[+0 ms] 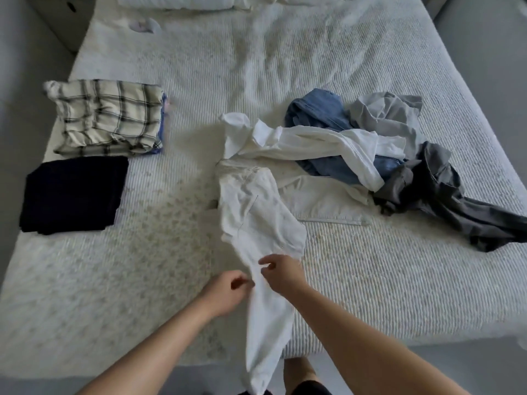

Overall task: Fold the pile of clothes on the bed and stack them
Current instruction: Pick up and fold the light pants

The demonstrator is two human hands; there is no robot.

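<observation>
Head view, hands: white garment point(262, 223) is pinched at lower centre by left hand point(228, 292) and right hand point(281, 273), fingers curled on the cloth.
Pile: unfolded clothes point(370, 143) are seen right of centre.
Stacks: plaid stack point(105, 115) and dark stack point(74, 193) are seen at left.
Risk: the hanging tail may be dragged off the bed point(142, 280); the pile may be snagged.

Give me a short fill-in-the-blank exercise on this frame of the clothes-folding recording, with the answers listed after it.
1. Both hands, the left hand and the right hand, hold a ____ garment.
2. The folded plaid garment lies just beyond the folded ____ garment.
3. The unfolded pile lies to the ____ of the folded garments.

Missing words: white; black; right
</observation>
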